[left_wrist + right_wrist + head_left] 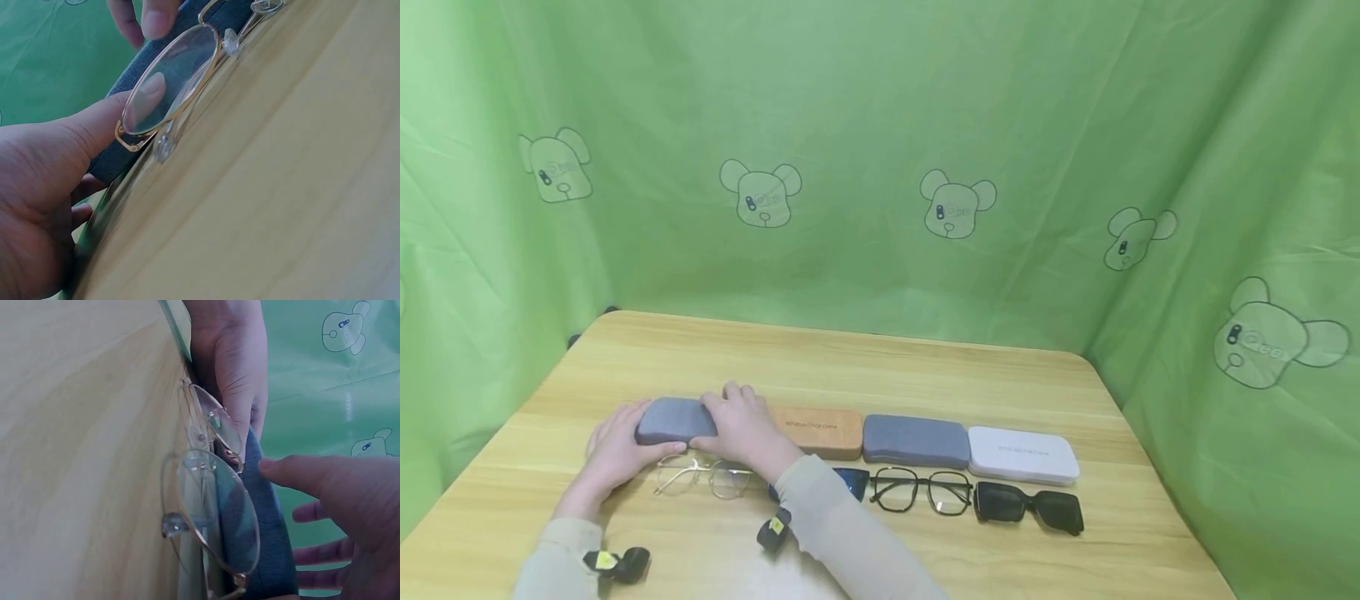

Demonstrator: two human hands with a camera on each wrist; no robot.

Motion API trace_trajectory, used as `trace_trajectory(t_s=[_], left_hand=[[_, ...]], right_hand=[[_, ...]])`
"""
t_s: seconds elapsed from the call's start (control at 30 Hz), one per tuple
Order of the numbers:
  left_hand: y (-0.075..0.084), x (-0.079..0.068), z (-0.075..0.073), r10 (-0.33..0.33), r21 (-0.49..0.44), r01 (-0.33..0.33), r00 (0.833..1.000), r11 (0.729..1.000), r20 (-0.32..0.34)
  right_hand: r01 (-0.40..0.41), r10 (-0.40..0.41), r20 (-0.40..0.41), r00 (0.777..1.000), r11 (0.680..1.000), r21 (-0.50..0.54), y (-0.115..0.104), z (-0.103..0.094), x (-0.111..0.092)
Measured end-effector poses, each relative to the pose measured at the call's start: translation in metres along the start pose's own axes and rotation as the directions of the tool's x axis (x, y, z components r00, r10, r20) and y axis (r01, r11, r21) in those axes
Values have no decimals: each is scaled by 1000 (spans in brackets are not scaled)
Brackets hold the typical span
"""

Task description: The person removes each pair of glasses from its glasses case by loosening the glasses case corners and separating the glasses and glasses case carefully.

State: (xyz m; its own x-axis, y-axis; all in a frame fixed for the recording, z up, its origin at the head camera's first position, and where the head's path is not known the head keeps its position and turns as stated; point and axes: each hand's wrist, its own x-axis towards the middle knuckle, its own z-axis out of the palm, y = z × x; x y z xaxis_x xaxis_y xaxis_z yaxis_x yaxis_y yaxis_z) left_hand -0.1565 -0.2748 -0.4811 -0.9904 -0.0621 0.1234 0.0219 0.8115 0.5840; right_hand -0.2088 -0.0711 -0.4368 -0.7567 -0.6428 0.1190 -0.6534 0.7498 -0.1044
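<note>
A grey-blue glasses case (672,419) lies at the left end of a row of cases. My left hand (617,450) holds its left end, with the thumb along the front side and the other fingers behind. Over the right part of the same case is my right hand (741,425), its fingers at the top and far side and its thumb low at the front. Gold-rimmed glasses (209,69) stand just in front of the case, lenses upright. Through one lens, the left wrist view shows the left thumb (150,90) against the case.
Right of my hands stand an orange case (820,429), a second grey-blue case (916,440) and a white case (1024,454). Before them lie blue-lensed glasses (855,482), black-framed glasses (921,492) and dark sunglasses (1028,507). A green curtain (850,275) surrounds the wooden table (985,379).
</note>
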Motion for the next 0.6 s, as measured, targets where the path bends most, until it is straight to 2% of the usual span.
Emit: trace_trajectory(t_s=[0.1, 0.2, 0.33, 0.4, 0.6], left_hand=[[-2, 3, -1, 21, -21, -21, 1000, 1000, 13], [-5, 7, -6, 19, -97, -13, 998, 995, 61], [-8, 7, -18, -30, -252, 74, 984, 965, 174], [-7, 6, -26, -59, -295, 120, 976, 948, 208], [7, 3, -47, -110, -339, 167, 977, 926, 184]], right_hand=[[-11, 11, -18, 1000, 1000, 7, 3, -4, -2], [-28, 28, -41, 999, 1000, 10, 7, -9, -6], [-46, 46, -67, 997, 999, -3, 14, -17, -12], [-56, 56, -69, 996, 998, -3, 19, -23, -16], [-92, 92, -78, 993, 996, 8, 37, -39, -27]])
